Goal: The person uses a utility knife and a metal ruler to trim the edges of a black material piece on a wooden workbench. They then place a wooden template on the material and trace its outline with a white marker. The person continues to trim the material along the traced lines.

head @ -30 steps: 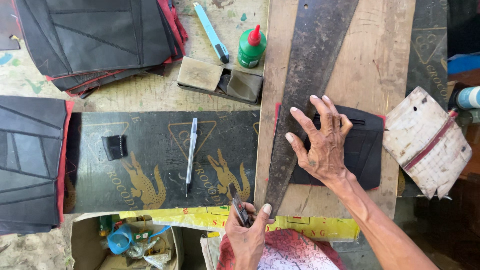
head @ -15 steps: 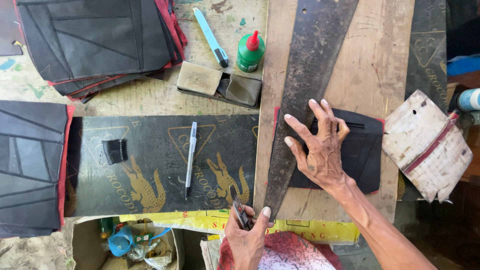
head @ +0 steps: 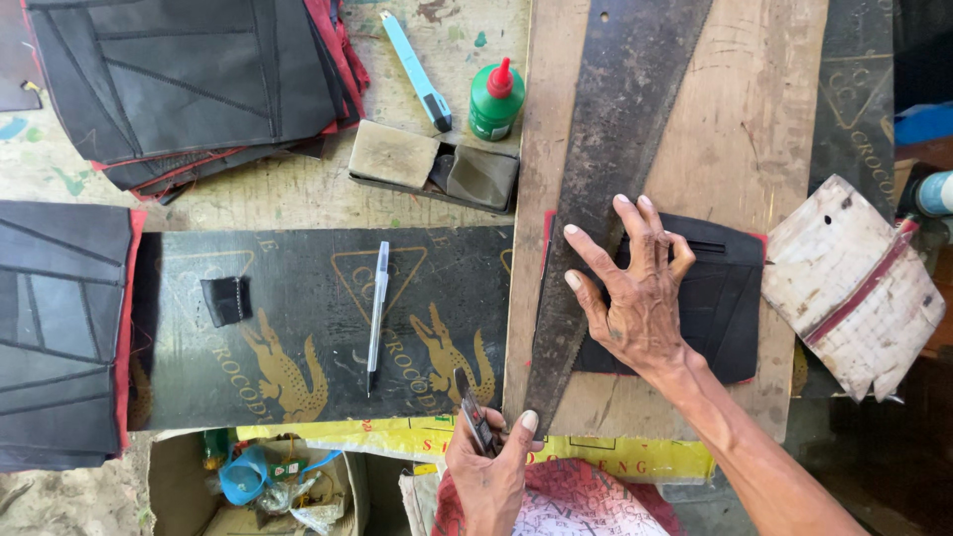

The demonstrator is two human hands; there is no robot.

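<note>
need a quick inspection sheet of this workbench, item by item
surface: worn wooden board on a paint-stained bench.
job's things: right hand presses a dark metal blade across a black panel piece; left hand grips a small cutting tool at the blade's lower tip.
clutter: pen on a dark printed sheet, stacked black panels, green glue bottle, blue utility knife, sharpening block, white wrapped bundle.
hands: both bare, both in use.
cables: nothing seen.
surroundings: open box of odds and ends below the bench edge.
</note>
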